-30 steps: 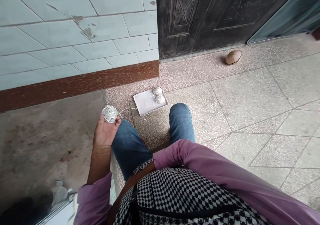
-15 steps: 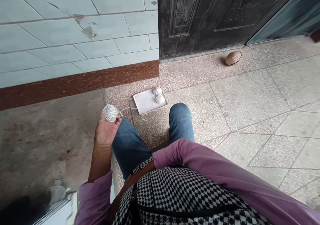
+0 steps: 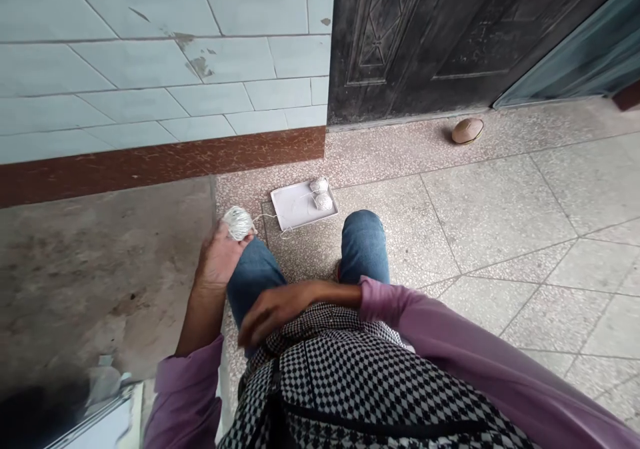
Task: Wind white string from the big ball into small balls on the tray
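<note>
My left hand (image 3: 220, 252) is gripping a ball of white yarn (image 3: 238, 223), the thumb bracing its left side and the fingers closing round beneath and to the right, with the palm facing up toward me. The ball is resting in this hold just above my left knee (image 3: 257, 259). From its right side a strand (image 3: 267, 216) is running to a shallow pale tray (image 3: 294, 208), which is lying on the speckled floor (image 3: 395, 199) ahead of my knees. A loose loop (image 3: 287, 232) is showing at the tray's near edge. Inside the tray, at its right end, two further balls are sitting side by side, the far ball (image 3: 319, 185) and the near ball (image 3: 325, 202). My right hand (image 3: 273, 308) is appearing blurred over my lap, well apart from the yarn, its fingers curving downward; whether they are pinching anything or touching the checked garment (image 3: 345, 376), I cannot tell. Beyond the tray, a tiled wall (image 3: 145, 66) with a brown skirting (image 3: 165, 162) is meeting a dark door (image 3: 385, 56), and a pinkish rounded object (image 3: 467, 131) is lying near the door's foot.
</note>
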The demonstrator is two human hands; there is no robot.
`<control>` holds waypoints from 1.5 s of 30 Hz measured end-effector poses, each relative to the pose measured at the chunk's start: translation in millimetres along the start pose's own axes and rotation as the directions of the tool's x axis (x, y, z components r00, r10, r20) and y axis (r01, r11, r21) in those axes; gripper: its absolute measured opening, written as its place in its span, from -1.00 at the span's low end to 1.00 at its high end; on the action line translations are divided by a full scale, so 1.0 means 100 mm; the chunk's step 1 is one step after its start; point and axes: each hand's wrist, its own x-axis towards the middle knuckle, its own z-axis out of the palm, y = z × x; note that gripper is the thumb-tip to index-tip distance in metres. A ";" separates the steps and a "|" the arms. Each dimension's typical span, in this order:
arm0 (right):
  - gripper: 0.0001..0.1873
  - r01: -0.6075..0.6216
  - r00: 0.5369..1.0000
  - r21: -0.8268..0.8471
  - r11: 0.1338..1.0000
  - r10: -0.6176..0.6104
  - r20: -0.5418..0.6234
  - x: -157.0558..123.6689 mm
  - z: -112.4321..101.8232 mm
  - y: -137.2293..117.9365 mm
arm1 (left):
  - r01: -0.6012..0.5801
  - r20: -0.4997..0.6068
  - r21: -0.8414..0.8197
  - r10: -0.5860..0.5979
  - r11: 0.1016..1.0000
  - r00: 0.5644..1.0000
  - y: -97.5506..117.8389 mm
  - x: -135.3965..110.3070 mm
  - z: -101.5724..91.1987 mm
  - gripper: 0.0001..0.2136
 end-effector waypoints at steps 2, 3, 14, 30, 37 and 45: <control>-0.42 -0.039 0.991 0.077 0.996 0.048 -0.125 -0.10 -0.38 -0.03 | 0.007 0.022 0.012 -0.007 1.000 1.000 -0.03 0.00 0.04 -0.46; -0.48 -0.017 0.957 0.089 0.996 0.042 -0.288 -0.15 -0.59 -0.07 | 0.016 0.036 0.022 -0.017 1.000 0.999 -0.04 0.01 0.07 -0.41; -0.92 -0.191 0.688 -0.112 0.975 0.051 -0.724 -0.27 -1.27 0.26 | 0.199 0.293 0.287 -0.284 0.937 0.913 -0.42 0.16 0.44 -0.37; -0.59 -0.387 0.687 -0.289 0.876 0.065 -0.723 -0.89 -0.59 0.28 | 0.055 0.045 0.399 -0.079 0.915 0.996 -0.91 0.06 0.50 -0.32; -0.43 -0.394 0.698 -0.467 0.791 -0.073 -0.713 -0.85 -0.98 -0.16 | 0.092 0.182 0.492 -0.205 0.866 0.962 -0.94 -0.08 0.53 -0.37; -0.21 -0.336 0.628 -0.196 0.921 0.064 -0.776 -0.70 -1.08 0.15 | 0.198 0.293 0.146 -0.234 0.969 0.927 -0.70 -0.26 0.62 -0.34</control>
